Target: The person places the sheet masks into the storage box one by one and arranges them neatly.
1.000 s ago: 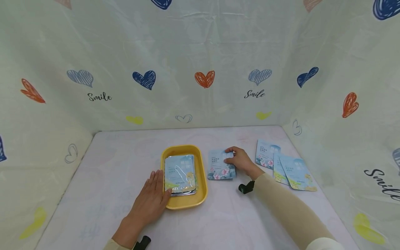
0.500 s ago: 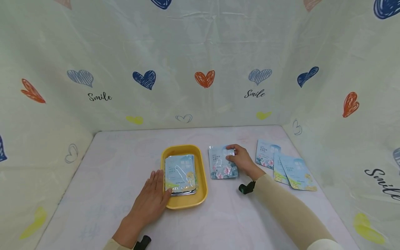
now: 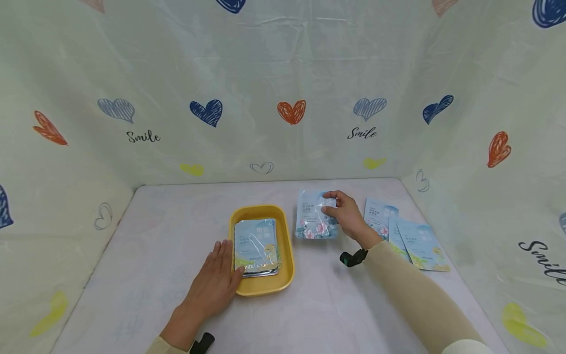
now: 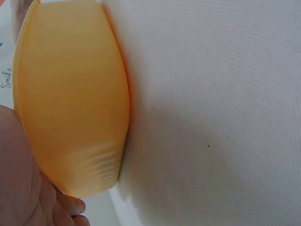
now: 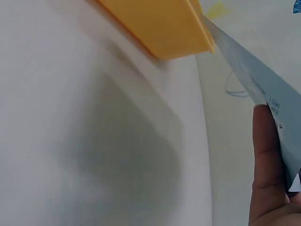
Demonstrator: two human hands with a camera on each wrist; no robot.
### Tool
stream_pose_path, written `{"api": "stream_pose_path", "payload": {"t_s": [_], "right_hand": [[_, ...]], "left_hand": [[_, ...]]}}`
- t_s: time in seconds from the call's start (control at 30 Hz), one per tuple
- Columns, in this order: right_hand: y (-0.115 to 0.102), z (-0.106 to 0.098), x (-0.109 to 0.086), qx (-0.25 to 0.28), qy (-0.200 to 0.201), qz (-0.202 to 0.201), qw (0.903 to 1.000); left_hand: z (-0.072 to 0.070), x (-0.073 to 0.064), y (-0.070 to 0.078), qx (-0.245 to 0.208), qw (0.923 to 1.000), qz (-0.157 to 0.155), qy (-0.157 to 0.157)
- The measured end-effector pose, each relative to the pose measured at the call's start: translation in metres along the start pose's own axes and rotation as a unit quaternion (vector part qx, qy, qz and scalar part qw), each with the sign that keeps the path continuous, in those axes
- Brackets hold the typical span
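My right hand (image 3: pixel 349 216) pinches a blue flower-printed sachet (image 3: pixel 311 214) by its right edge, just right of the yellow tray. In the right wrist view that sachet (image 5: pixel 263 75) is held off the table, with the thumb (image 5: pixel 266 155) against one face. My left hand (image 3: pixel 212 280) lies with straight fingers along the left rim of the yellow tray (image 3: pixel 286 273). Inside the tray is a small stack of blue and yellow-green sachets (image 3: pixel 254 243). From the left wrist, the tray's outer wall (image 4: pixel 70 94) shows with fingers (image 4: pixel 70 205) at its rim.
Further right, several more sachets (image 3: pixel 420 241) overlap on the white table (image 3: pixel 146 236), partly behind the right forearm. A cloth backdrop (image 3: pixel 247 64) printed with hearts and "Smile" rises behind the table and at both sides.
My right hand has lifted the flower-printed sachet off the table, moving it up and slightly away. The left hand and the tray have stayed in place.
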State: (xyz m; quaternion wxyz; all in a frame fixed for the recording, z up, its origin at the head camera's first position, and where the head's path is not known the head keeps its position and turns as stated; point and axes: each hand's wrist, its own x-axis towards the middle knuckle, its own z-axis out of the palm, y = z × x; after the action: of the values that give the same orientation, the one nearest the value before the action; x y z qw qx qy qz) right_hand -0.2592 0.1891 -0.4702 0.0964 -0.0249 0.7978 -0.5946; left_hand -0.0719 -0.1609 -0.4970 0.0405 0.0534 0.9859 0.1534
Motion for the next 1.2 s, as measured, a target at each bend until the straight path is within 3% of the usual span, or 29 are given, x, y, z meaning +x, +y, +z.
{"api": "stream_pose_path", "payload": {"t_s": [0.27,0.53,0.73,1.2], "right_hand": [[-0.021,0.003,-0.004,0.047,-0.008,-0.006,0.9989],[-0.04,0.021,-0.01,0.075,-0.029,0.0,0.9967],[-0.046,0.043,-0.012,0.084,-0.046,0.022,0.9952],[-0.049,0.109,-0.012,0.064,-0.09,0.014,0.9937]], "left_hand": [[0.002,0.001,0.001,-0.001,1.0,0.001,-0.002],[0.003,0.001,0.001,0.004,0.9998,0.011,0.014],[0.001,0.001,0.002,0.009,0.9998,0.011,0.016],[-0.003,0.0,0.001,0.023,0.9997,0.001,0.006]]}}
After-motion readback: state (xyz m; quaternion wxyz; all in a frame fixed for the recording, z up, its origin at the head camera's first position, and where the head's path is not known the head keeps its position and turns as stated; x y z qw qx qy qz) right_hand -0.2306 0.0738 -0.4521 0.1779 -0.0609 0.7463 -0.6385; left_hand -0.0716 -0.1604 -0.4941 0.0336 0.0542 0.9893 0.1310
